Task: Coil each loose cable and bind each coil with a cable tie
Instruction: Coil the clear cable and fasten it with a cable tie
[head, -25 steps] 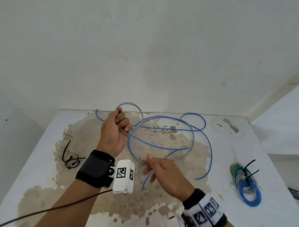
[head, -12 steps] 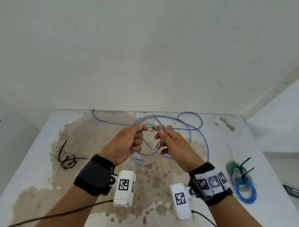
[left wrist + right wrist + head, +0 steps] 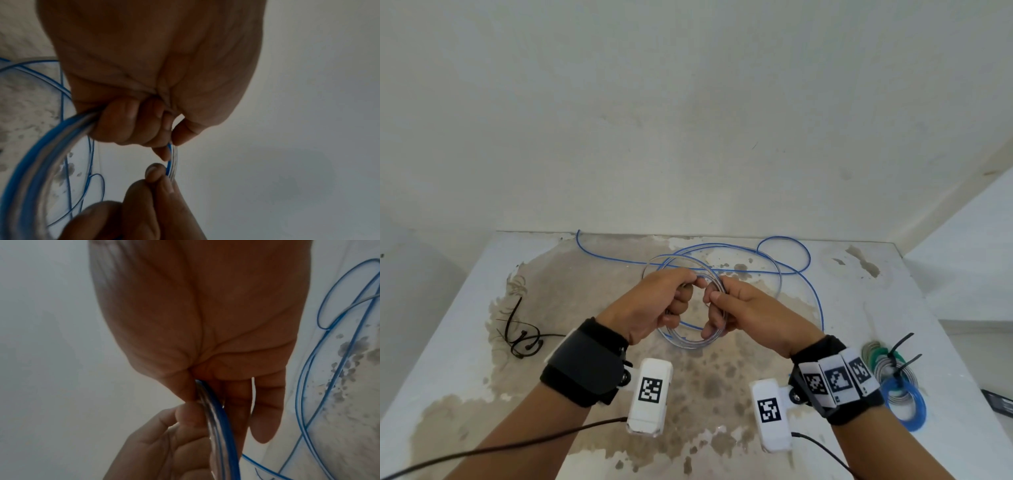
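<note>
My left hand (image 3: 654,301) and right hand (image 3: 743,308) meet above the table's middle, fingers of both curled round the same small coil (image 3: 688,342). Left wrist view: the left fingers (image 3: 123,123) wrap the bundled turns against the palm, thumb and forefinger pinching the strands where they leave the fist. Right wrist view: the right hand's thumb and fingers (image 3: 265,410) clamp the same bundle (image 3: 216,426) from the other side, the left thumb tip touching it just below.

The cable is thin, clear-jacketed with a blue stripe; bundled in the coil it reads as several pale, glassy turns edged in blue. The coil hangs between the hands, its lower arc showing beneath them.

Beyond the hands, the uncoiled length of the cable (image 3: 808,291) lies on the table (image 3: 465,342) in wide loose loops, one small loop near the far right, one end running to the far edge at left. I cannot tell how many turns are already gathered.

Near my right wrist, a pile of finished coils (image 3: 900,387) (blue on top, grey and green beneath) lies on the table with black tie tails sticking up. Left side, well apart, a tangle of black cable ties (image 3: 520,339) rests on the stained surface.
</note>
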Demonstrator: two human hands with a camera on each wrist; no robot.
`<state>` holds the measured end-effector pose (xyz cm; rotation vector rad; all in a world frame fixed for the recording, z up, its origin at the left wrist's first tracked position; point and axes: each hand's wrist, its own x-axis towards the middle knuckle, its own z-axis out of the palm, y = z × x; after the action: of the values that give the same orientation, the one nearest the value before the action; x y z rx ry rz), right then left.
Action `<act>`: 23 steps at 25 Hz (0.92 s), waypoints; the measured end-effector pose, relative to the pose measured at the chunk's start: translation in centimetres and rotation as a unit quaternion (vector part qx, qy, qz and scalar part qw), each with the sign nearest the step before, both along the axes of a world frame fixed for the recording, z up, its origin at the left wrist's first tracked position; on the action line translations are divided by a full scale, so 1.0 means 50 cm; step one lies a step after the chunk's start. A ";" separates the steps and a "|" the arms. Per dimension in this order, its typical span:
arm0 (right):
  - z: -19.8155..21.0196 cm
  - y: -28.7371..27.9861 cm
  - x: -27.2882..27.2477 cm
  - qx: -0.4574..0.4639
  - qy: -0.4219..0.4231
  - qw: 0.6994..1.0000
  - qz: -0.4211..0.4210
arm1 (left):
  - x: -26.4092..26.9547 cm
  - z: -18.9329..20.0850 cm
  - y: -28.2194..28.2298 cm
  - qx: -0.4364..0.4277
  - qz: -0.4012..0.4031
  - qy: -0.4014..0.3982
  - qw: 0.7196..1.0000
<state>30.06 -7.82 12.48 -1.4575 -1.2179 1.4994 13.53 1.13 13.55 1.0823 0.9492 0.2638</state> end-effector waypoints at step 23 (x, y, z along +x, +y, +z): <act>-0.080 0.031 -0.059 0.109 -0.112 0.969 -0.192 | 0.040 -0.019 -0.049 0.057 0.118 0.016 0.991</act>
<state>27.12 -6.25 8.50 -1.6296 -1.1082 0.9332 15.54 -1.31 12.62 1.0812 1.1033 0.5000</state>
